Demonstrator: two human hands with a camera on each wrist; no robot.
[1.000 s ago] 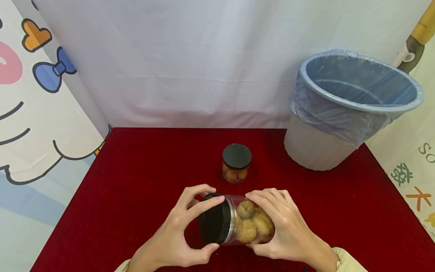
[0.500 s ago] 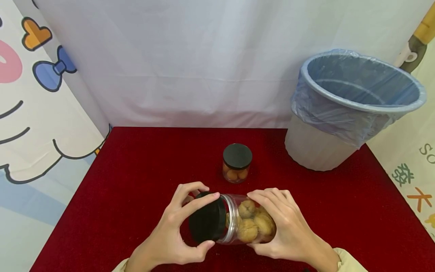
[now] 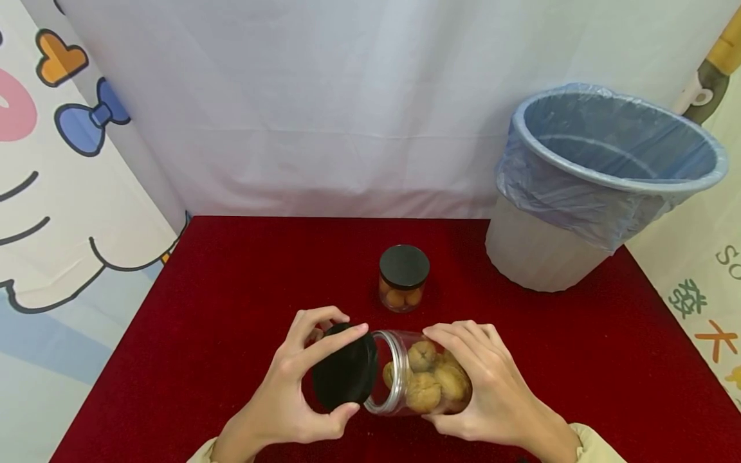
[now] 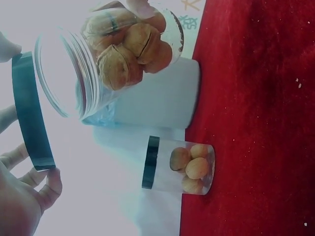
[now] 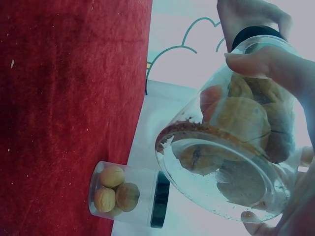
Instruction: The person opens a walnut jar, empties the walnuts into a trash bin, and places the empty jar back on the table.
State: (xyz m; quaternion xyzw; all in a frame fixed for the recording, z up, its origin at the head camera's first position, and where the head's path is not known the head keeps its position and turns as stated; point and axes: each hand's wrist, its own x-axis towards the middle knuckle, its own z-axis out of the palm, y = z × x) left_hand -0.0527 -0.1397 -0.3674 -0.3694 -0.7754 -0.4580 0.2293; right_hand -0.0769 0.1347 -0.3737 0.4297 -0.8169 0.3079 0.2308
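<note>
My left hand point(image 3: 307, 379) pinches a black screw lid point(image 3: 345, 368) by its rim, thumb below and fingers above. Just right of it, my right hand point(image 3: 483, 379) grips a clear plastic jar point(image 3: 399, 370) that lies tilted on its side in the air, its mouth facing left. Several walnuts point(image 4: 123, 61) are inside, toward the jar's base. In the left wrist view the lid stands apart from the threaded mouth by a narrow gap. Brown crumbs line the jar's bottom edge point(image 5: 197, 129) in the right wrist view.
A smaller jar point(image 3: 403, 280) with a black lid and round brown nuts in it stands upright beyond my hands on the red cloth point(image 3: 260, 276). At the back right is a white bin point(image 3: 538, 247) with a blue liner. A white curtain point(image 3: 324, 116) hangs behind.
The black lid has come off the jar's mouth and moved left with my left hand, tilting as it goes. My right hand and the jar have stayed almost in place.
</note>
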